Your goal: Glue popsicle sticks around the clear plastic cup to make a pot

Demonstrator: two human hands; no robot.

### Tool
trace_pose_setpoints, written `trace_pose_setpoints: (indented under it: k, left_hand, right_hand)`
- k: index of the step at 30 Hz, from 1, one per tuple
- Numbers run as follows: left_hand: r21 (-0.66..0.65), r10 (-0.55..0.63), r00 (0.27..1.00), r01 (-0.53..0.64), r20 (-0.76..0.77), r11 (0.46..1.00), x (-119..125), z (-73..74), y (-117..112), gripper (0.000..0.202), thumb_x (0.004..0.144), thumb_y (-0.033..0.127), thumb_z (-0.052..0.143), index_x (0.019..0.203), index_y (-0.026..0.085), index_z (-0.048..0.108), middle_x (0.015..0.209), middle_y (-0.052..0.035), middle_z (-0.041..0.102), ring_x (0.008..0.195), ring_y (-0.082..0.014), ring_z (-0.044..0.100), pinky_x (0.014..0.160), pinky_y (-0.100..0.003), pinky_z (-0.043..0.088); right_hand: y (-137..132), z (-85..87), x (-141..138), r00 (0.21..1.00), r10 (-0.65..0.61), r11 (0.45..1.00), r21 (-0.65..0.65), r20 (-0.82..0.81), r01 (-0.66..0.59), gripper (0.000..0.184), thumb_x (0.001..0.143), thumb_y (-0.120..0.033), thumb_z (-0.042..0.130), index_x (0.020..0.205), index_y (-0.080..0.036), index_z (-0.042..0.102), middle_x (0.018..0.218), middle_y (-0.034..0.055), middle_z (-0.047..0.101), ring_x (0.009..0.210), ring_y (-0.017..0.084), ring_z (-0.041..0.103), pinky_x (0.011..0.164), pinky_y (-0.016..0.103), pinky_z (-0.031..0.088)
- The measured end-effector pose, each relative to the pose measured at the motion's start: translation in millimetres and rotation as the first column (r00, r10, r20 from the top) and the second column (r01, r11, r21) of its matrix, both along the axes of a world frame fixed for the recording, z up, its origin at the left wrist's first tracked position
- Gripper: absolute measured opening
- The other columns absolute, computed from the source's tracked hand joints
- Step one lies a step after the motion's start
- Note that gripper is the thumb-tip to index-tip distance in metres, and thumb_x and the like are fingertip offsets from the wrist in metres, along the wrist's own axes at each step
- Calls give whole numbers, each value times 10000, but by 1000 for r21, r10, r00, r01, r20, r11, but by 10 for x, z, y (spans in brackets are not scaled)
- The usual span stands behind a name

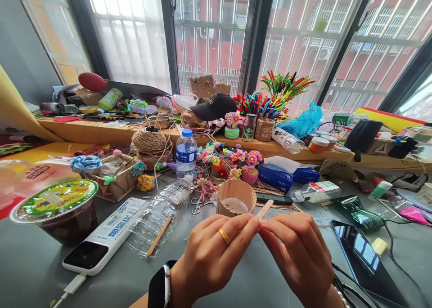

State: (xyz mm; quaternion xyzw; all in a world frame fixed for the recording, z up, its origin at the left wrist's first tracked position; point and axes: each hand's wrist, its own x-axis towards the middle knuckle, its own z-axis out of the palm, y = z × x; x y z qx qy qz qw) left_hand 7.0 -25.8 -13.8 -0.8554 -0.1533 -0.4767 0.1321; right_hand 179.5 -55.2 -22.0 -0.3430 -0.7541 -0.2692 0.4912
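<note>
My left hand (212, 254), with a gold ring and a watch at the wrist, pinches a wooden craft stick (266, 208). The fingertips of my right hand (299, 249) are closed on the same stick from the other side, close against the left fingers. Its upper end sticks out above the fingers, tilted to the right; the lower part is hidden. Just beyond the hands stands a round cup (236, 189) made of wooden craft sticks, with something whitish at its bottom. Left of my hands, another craft stick (159, 236) lies on a cut clear plastic bottle (162, 209).
At left are a lidded drink cup (64, 213) and a white power bank (104, 236) with a cable. Scissors (199, 205) and a water bottle (186, 153) stand beyond. A phone (366, 258) lies at right near a green packet (359, 211). Twine (150, 141) sits further back.
</note>
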Motion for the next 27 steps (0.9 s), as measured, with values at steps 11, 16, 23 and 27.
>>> trace_pose_setpoints:
  k: [11, 16, 23, 27]
  left_hand:
    - [49, 25, 999, -24, -24, 999, 37, -6, 30, 286, 904, 90, 321, 1061, 49, 556, 926, -124, 698, 745, -159, 654, 601, -263, 521]
    - [44, 25, 999, -23, -43, 999, 26, 8, 39, 306, 906, 94, 300, 1078, 74, 552, 935, -117, 697, 777, -147, 657, 629, -251, 527]
    - [-69, 65, 997, -62, 48, 996, -24, -13, 188, 183, 853, 153, 518, 1022, 151, 589, 907, -42, 707, 741, -119, 654, 635, -225, 503]
    - [-262, 148, 981, -176, -124, 949, 8, -104, 406, 256, 788, 314, 614, 991, 158, 625, 869, -48, 699, 808, -171, 637, 702, -290, 511]
  right_hand:
    - [18, -14, -10, 1000, -11, 999, -45, -25, 10, 141, 806, -56, 591, 916, -143, 573, 766, 44, 575, 713, 145, 511, 653, 286, 414]
    - [49, -34, -40, 998, -8, 999, -43, -68, 5, 133, 793, -48, 598, 833, -170, 562, 710, 21, 563, 653, 132, 505, 606, 265, 405]
    - [100, -15, 4, 992, -39, 997, -66, -116, 31, 130, 786, -47, 600, 793, -165, 547, 721, 16, 536, 668, 122, 498, 630, 247, 412]
    - [128, 44, 101, 964, -104, 986, -150, -244, 68, 104, 781, -121, 636, 777, -185, 554, 736, -5, 517, 674, 111, 488, 614, 234, 392]
